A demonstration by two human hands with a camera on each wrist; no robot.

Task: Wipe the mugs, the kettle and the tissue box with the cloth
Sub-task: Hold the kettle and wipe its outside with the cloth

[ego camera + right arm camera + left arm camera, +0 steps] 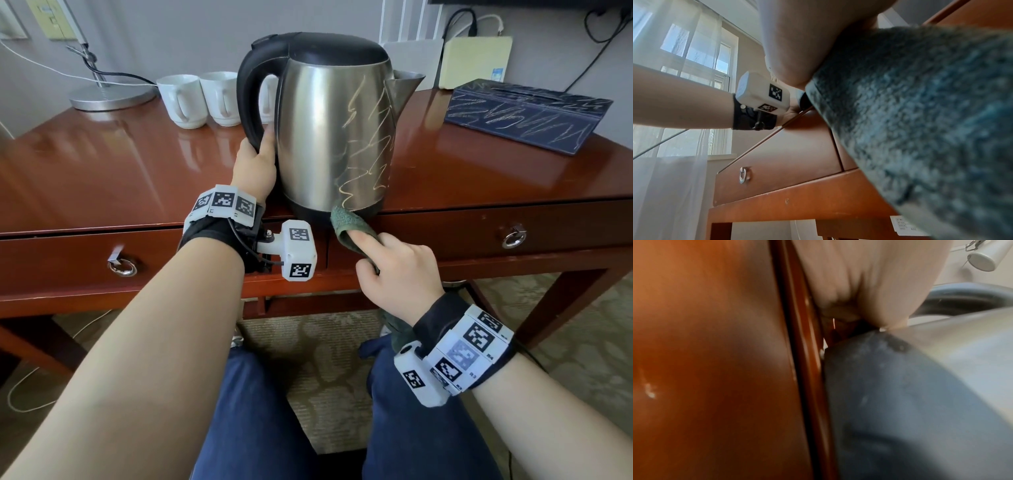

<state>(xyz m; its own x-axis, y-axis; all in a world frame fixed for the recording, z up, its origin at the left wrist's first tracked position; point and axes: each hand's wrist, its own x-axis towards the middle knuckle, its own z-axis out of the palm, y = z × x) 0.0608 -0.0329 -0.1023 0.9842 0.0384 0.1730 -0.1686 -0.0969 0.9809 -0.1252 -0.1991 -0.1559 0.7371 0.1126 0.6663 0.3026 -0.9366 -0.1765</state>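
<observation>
A steel kettle (329, 130) with a black lid and handle stands at the front edge of the wooden desk (102, 171); yellow scribbles cover its right side. My left hand (255, 161) grips the lower end of the black handle. My right hand (397, 270) holds a green cloth (342, 222), wrapped over the index finger, whose tip touches the kettle's black base. The cloth (920, 121) fills the right wrist view. Two white mugs (202, 99) stand behind the kettle at the left, a third hidden behind the handle. The dark blue tissue box (524, 114), also scribbled, lies at the right.
A lamp base (113, 96) with a cable stands at the desk's back left. A white device and a cream box (476, 61) lean on the wall behind the kettle. Two drawers with ring pulls (512, 238) face me; my knees are under the desk.
</observation>
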